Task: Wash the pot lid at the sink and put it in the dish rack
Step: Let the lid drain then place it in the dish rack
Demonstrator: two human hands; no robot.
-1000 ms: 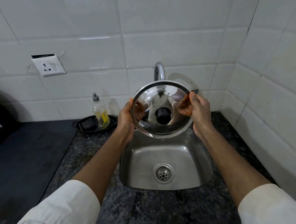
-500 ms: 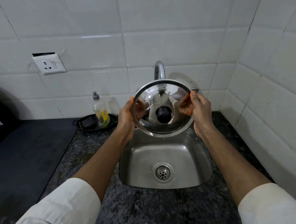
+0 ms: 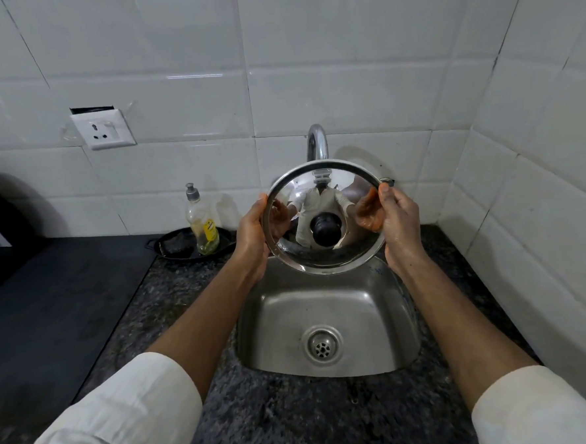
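Essentially unchanged from the earlier frame: pot lid [image 3: 327, 250] stayed upright above the sink [image 3: 327, 322], under the tap [image 3: 317, 141]. Left hand [image 3: 251, 234] and right hand [image 3: 399, 222] clamped opposite rim edges.

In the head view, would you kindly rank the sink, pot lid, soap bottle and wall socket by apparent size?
1. sink
2. pot lid, though it is held nearer the camera
3. and 4. soap bottle and wall socket: look alike, unranked.
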